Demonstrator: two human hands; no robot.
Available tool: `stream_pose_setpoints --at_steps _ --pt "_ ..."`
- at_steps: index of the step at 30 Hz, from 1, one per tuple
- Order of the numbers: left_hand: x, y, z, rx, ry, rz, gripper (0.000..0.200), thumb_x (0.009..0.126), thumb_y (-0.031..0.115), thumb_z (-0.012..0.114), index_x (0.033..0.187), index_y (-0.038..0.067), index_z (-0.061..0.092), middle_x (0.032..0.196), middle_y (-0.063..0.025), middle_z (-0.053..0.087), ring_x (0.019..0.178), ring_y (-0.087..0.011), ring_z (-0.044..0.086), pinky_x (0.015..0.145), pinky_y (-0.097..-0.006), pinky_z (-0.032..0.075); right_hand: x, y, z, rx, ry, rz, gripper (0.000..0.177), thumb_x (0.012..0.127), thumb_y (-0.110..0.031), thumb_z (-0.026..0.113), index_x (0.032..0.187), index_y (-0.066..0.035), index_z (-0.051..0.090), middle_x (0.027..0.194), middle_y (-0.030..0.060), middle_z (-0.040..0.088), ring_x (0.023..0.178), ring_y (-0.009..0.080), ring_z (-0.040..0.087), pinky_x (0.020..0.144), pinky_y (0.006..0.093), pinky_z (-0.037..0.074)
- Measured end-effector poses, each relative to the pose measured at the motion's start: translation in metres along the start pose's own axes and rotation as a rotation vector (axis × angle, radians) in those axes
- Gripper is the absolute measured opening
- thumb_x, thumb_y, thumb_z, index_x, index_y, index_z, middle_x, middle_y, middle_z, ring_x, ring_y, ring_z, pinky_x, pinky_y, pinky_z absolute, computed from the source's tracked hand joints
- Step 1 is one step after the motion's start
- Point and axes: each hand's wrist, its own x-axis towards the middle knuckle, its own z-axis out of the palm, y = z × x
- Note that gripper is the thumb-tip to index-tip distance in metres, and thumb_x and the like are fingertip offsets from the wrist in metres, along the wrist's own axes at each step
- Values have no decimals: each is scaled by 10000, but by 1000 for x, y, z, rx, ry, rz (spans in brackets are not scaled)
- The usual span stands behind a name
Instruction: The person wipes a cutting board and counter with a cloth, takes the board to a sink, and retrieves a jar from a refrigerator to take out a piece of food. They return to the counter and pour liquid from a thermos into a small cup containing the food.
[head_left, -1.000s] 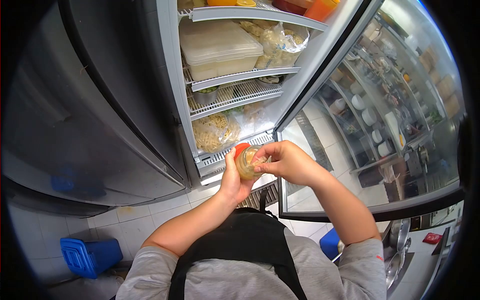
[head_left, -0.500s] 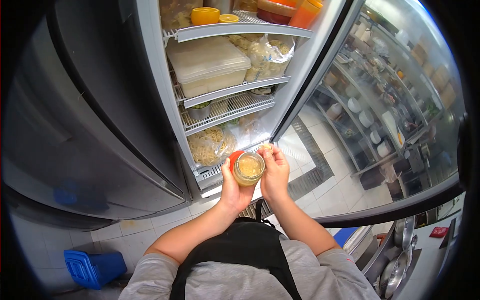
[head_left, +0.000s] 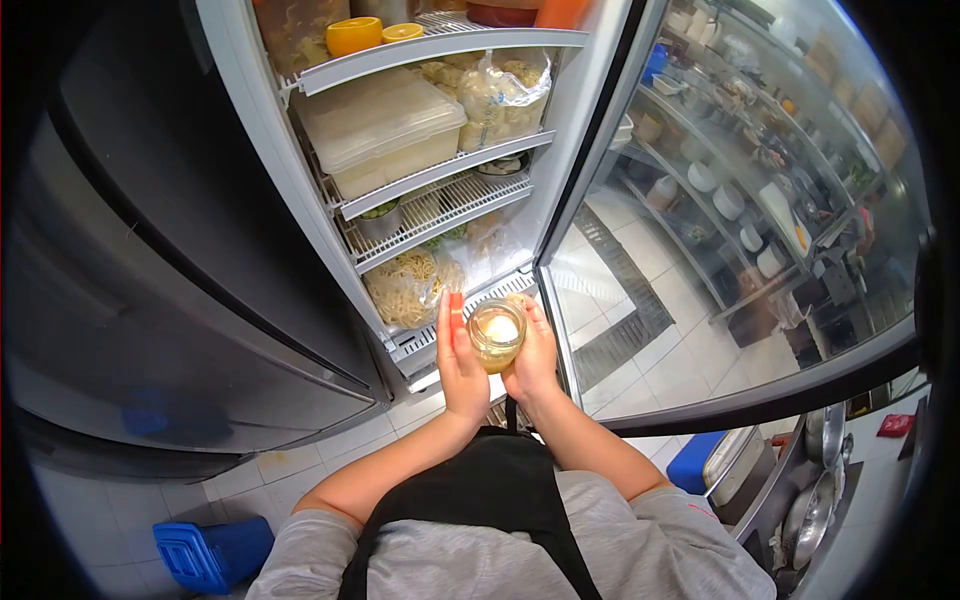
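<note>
An uncapped glass jar (head_left: 497, 350) with pale yellow contents is in front of me, its mouth tipped toward my view. Inside it shows a whitish patch, either a piece or glare. My right hand (head_left: 533, 362) wraps the jar's right side. A small pale bit (head_left: 517, 299) is by that hand's fingertips. On the jar's left, my left hand (head_left: 462, 375) is turned edge-on, fingers pointing up, with a red lid (head_left: 457, 318) held in it. The left palm is close to the glass; whether it touches cannot be seen.
An upright fridge (head_left: 445, 190) stands open ahead, holding a lidded plastic box (head_left: 385, 125), bagged noodles (head_left: 410, 290) and orange halves (head_left: 355, 37). Its glass door (head_left: 720, 230) swings out on the right. A blue bin (head_left: 215, 555) is at lower left; metal pans (head_left: 808, 520) are at lower right.
My left hand has turned upright and its grip round the jar has loosened, while my right hand has closed round the jar. The fridge has shifted left in view.
</note>
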Motion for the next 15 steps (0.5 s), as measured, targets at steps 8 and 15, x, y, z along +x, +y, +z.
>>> stream_pose_setpoints --at_steps 8,15 --pt "31 40 -5 630 -457 745 537 769 328 754 1256 150 613 1321 -194 432 1183 -348 474 1003 -439 407 1 -13 -6 73 -84 60 130 999 -141 491 1082 -49 530 999 70 612 904 145 621 810 286 531" --pt "36 78 24 754 -658 480 526 679 139 791 1187 124 654 1145 -165 565 1087 -322 547 940 -395 461 7 -19 -12 108 -58 20 157 998 -148 493 1114 -46 520 1046 87 603 957 162 618 838 311 537"
